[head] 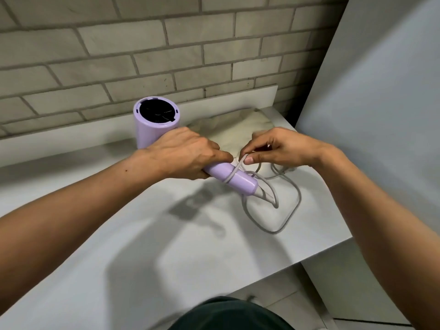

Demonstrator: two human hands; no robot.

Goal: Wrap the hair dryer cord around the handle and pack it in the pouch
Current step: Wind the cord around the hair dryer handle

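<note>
A lilac hair dryer (152,125) is held above the white counter, its round black intake facing up and its handle (235,178) pointing right and toward me. My left hand (183,154) grips the upper part of the handle. My right hand (278,148) pinches the grey cord (283,225) just beside the handle, where one turn of cord crosses it. The rest of the cord lies in loose loops on the counter. A cream cloth pouch (233,131) lies flat behind my hands, partly hidden by them.
The white counter (119,234) ends at a right edge near my right forearm, with a floor gap below. A brick wall (142,55) rises behind a low white ledge. A tall pale panel (381,91) stands at the right.
</note>
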